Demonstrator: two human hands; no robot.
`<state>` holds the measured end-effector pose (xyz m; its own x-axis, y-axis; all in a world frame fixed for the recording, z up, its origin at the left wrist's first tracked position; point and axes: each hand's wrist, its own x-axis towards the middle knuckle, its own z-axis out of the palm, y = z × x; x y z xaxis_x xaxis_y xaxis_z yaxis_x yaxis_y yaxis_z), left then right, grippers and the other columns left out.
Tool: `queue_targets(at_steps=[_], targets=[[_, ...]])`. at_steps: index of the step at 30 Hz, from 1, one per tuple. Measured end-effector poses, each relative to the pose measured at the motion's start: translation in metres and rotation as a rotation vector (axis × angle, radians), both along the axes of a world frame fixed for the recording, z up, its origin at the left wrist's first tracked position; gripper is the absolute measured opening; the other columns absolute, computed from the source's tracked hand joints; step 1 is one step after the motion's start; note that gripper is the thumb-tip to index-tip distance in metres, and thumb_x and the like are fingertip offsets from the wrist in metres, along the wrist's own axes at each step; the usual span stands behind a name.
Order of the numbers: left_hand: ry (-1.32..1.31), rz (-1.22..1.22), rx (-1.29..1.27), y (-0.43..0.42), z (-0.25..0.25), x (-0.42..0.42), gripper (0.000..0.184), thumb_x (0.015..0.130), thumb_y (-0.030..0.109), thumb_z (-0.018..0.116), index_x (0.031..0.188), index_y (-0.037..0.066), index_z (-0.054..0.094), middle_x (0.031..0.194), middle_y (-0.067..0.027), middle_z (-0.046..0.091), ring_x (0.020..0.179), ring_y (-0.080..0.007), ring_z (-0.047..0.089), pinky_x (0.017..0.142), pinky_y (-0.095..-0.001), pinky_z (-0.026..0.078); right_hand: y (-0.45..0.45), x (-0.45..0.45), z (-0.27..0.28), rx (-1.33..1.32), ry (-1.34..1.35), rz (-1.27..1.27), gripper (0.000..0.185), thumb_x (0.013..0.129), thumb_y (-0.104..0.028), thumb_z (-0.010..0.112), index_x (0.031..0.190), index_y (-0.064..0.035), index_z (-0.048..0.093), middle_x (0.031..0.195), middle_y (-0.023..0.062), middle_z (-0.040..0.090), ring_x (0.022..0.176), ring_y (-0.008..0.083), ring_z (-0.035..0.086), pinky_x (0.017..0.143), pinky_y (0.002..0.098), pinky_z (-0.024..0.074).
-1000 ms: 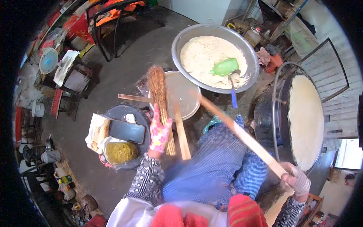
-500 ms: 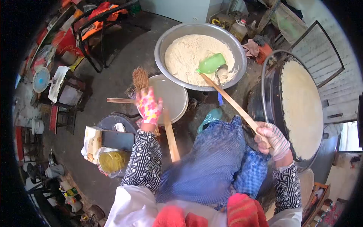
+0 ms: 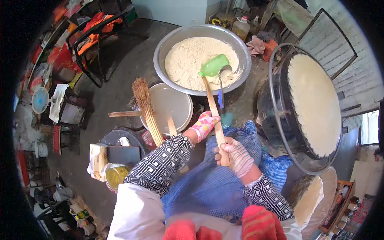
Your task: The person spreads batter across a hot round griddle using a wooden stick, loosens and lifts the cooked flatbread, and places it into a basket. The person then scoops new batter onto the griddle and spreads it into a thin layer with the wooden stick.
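My left hand [image 3: 205,126], in a pink flowered glove, is closed around the middle of a long wooden handle. My right hand [image 3: 237,156], with a striped cover over its back, grips the same handle near its lower end. At the far end of the handle is a green plastic scoop [image 3: 215,66], lying on pale batter [image 3: 192,60] inside a large metal basin [image 3: 159,64]. Beside the scoop, a ladle [image 3: 221,86] with a blue handle leans on the basin's rim. A straw whisk broom [image 3: 143,96] lies over the edge of a bucket [image 3: 189,116] left of my hands.
At right stands a round griddle [image 3: 312,108] covered by a pale sheet, with a metal hoop [image 3: 273,104] around it. A stool [image 3: 116,138] at left bears a tissue box [image 3: 97,158] and a jar of yellow stuff [image 3: 116,176]. A chair [image 3: 86,52] stands at upper left.
My left hand has moved right from above the bucket and taken hold of the wooden handle. My right hand has swung left, bringing the handle nearly upright in view.
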<state>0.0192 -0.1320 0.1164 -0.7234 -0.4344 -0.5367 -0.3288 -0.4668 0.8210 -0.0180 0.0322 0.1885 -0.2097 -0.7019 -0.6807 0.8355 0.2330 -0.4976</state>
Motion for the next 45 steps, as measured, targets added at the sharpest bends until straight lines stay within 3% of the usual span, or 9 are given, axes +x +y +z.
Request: queue_targets(at_steps=[12, 15, 19, 22, 24, 25, 31, 36, 45], targets=[[-0.288, -0.250, -0.488, 0.007, -0.017, -0.015, 0.033, 0.086, 0.026, 0.059, 0.097, -0.004, 0.051, 0.085, -0.0156, 0.060, 0.075, -0.0222, 0.061, 0.056, -0.0345, 0.048, 0.019, -0.012, -0.057, 0.099, 0.137, 0.013, 0.024, 0.085, -0.012, 0.048, 0.108, -0.0062, 0.045, 0.074, 0.0075, 0.057, 0.050, 0.0157, 0.054, 0.042, 0.0275, 0.0446], [-0.219, -0.193, -0.222, 0.007, -0.010, -0.016, 0.033, 0.088, 0.027, 0.059, 0.099, -0.002, 0.048, 0.078, -0.0082, 0.058, 0.066, -0.0120, 0.054, 0.050, -0.0296, 0.045, 0.020, -0.018, -0.049, 0.080, 0.176, 0.081, 0.023, 0.087, -0.014, 0.046, 0.108, -0.0063, 0.045, 0.068, 0.0059, 0.055, 0.045, 0.0139, 0.050, 0.037, 0.0258, 0.0412], [-0.133, -0.326, -0.110, 0.011, 0.013, -0.009, 0.035, 0.090, 0.031, 0.056, 0.098, -0.003, 0.052, 0.083, -0.0081, 0.060, 0.067, -0.0117, 0.056, 0.051, -0.0271, 0.046, 0.033, -0.031, 0.004, 0.148, 0.392, 0.252, 0.023, 0.087, -0.018, 0.046, 0.108, -0.0064, 0.045, 0.063, 0.0038, 0.051, 0.041, 0.0123, 0.047, 0.034, 0.0248, 0.0373], [-0.222, -0.342, -0.151, 0.014, 0.028, 0.005, 0.037, 0.090, 0.032, 0.056, 0.100, -0.004, 0.054, 0.083, -0.0074, 0.060, 0.062, -0.0113, 0.055, 0.051, -0.0260, 0.045, 0.057, -0.046, 0.030, 0.264, 0.362, 0.271, 0.024, 0.087, -0.019, 0.045, 0.107, -0.0049, 0.046, 0.060, 0.0027, 0.049, 0.040, 0.0110, 0.045, 0.033, 0.0236, 0.0356], [-0.225, -0.268, -0.414, 0.010, 0.021, 0.016, 0.037, 0.090, 0.033, 0.055, 0.097, -0.004, 0.055, 0.075, -0.0044, 0.059, 0.057, -0.0103, 0.054, 0.049, -0.0258, 0.044, 0.076, -0.047, 0.032, 0.233, 0.417, 0.318, 0.026, 0.086, -0.019, 0.045, 0.107, -0.0032, 0.046, 0.060, 0.0026, 0.050, 0.039, 0.0096, 0.044, 0.033, 0.0227, 0.0352], [-0.217, -0.105, -0.402, 0.012, 0.022, 0.019, 0.031, 0.092, 0.030, 0.053, 0.087, -0.001, 0.054, 0.067, -0.0010, 0.055, 0.055, -0.0084, 0.051, 0.046, -0.0260, 0.041, 0.082, -0.045, 0.030, 0.235, 0.415, 0.320, 0.026, 0.086, -0.019, 0.045, 0.107, -0.0032, 0.046, 0.060, 0.0026, 0.050, 0.039, 0.0096, 0.044, 0.033, 0.0227, 0.0352], [-0.153, -0.222, -0.509, -0.002, 0.005, 0.029, 0.027, 0.093, 0.027, 0.050, 0.077, 0.005, 0.048, 0.057, 0.0019, 0.044, 0.049, -0.0069, 0.044, 0.044, -0.0258, 0.037, 0.075, -0.036, 0.015, 0.239, 0.330, 0.222, 0.028, 0.086, -0.020, 0.046, 0.109, -0.0026, 0.045, 0.061, 0.0020, 0.050, 0.038, 0.0087, 0.044, 0.033, 0.0216, 0.0371], [-0.144, -0.328, -0.648, 0.008, 0.001, 0.030, 0.034, 0.090, 0.029, 0.055, 0.095, -0.004, 0.053, 0.060, -0.0044, 0.052, 0.052, -0.0109, 0.051, 0.046, -0.0301, 0.041, 0.066, -0.040, 0.005, 0.206, 0.350, 0.220, 0.030, 0.087, -0.022, 0.047, 0.111, -0.0032, 0.045, 0.063, 0.0024, 0.051, 0.039, 0.0085, 0.045, 0.032, 0.0212, 0.0367], [-0.149, -0.338, -0.500, 0.012, -0.008, 0.034, 0.036, 0.091, 0.029, 0.053, 0.099, -0.006, 0.053, 0.061, -0.0053, 0.052, 0.050, -0.0107, 0.052, 0.046, -0.0293, 0.045, 0.057, -0.041, 0.007, 0.237, 0.341, 0.217, 0.033, 0.087, -0.023, 0.049, 0.112, -0.0030, 0.045, 0.061, 0.0031, 0.050, 0.038, 0.0091, 0.045, 0.032, 0.0218, 0.0383]])
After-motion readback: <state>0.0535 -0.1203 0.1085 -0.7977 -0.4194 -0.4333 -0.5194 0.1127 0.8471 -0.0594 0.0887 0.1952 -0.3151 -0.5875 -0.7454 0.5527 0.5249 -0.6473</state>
